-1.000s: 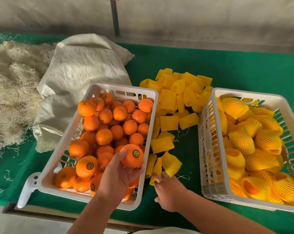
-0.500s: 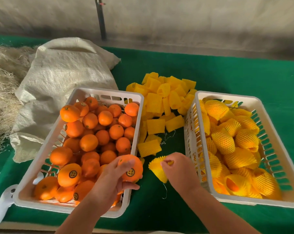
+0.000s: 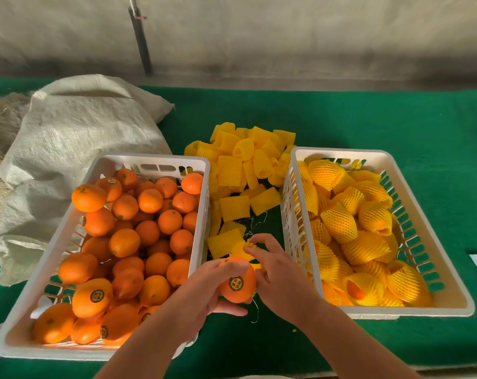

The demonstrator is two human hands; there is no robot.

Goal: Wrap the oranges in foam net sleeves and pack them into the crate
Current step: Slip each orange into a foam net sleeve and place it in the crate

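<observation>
on a green-covered table, a white crate of bare oranges stands to the left and a second white crate of sleeved fruit to the right, with a loose heap of yellow foam net sleeves between them and a pale woven sack behind. in the gap between the crates, the left hand curls round a stickered orange, holding it clear of the table, while the right hand pinches one foam sleeve against the fruit's far side, fingers bent over the net's edge. the step in hand looks to be the sleeving itself; doing it well likely means spreading the sleeve's mouth wide with the right fingers, keeping the orange steady rather than squeezed, and drawing the net evenly down so the fruit sits covered all round. the packing crate is just beside the right wrist, already well filled, so the wrapped orange will probably need a spot near the front.
</observation>
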